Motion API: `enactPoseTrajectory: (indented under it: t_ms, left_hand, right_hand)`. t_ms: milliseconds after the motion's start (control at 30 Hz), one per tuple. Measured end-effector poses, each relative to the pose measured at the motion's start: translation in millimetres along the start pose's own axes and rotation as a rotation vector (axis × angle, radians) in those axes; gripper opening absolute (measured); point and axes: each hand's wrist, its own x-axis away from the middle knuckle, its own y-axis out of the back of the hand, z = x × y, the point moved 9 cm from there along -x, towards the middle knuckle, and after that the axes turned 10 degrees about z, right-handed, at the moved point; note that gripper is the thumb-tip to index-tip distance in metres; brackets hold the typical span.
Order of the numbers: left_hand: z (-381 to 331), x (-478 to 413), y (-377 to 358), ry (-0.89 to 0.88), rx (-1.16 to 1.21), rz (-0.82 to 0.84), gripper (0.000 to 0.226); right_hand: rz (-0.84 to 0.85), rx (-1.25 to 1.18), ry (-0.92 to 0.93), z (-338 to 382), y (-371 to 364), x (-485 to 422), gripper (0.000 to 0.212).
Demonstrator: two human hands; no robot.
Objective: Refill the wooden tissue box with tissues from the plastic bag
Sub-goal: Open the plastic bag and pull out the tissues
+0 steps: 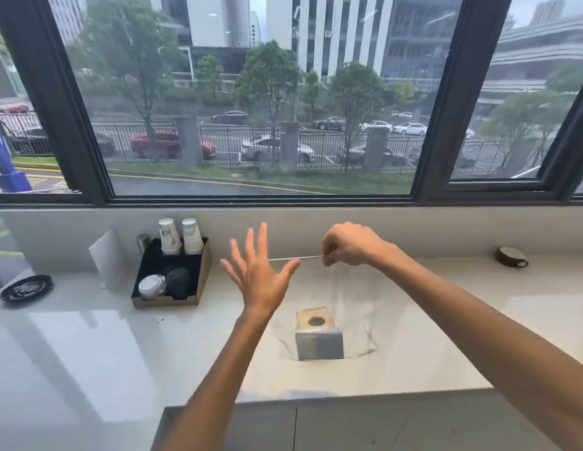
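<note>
counter (446,336): white, under the window | plastic bag (352,304): clear, hung above the counter, top edge pinched by right hand (347,244), fingers closed on it | wooden tissue box (319,338): seen through the bag, apparently inside, round hole up | left hand (261,275): fingers spread, empty, left of the bag | cup tray (173,275): well left of the bag

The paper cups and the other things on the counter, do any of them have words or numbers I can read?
No text here can be read.
Paper cups: printed pattern, too blurred to read.
Black dish: pale marking, too blurred to read.
White card: looks blank from here.
Wooden tissue box: no writing visible.
Clear plastic bag, pinched by the right hand: no print visible.
</note>
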Motion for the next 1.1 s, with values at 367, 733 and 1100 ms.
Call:
enactPoseTrajectory:
  t_ms: [367,733,1100]
  left_hand:
    - [-127,-162,-81,-0.496,-0.161,0.841,0.012]
    - [-137,-257,-120,-0.431,-0.076,0.718,0.007]
    - [-146,-349,-119,-0.47,0.085,0.622,0.033]
  right_hand:
    - [-0.06,-0.054,0.036,-154,81,-42,0.011]
    - [-0.053,-0.278,0.065,-298,82,-105,0.005]
    - [-0.205,-0.508,0.13,-342,135,-154,0.016]
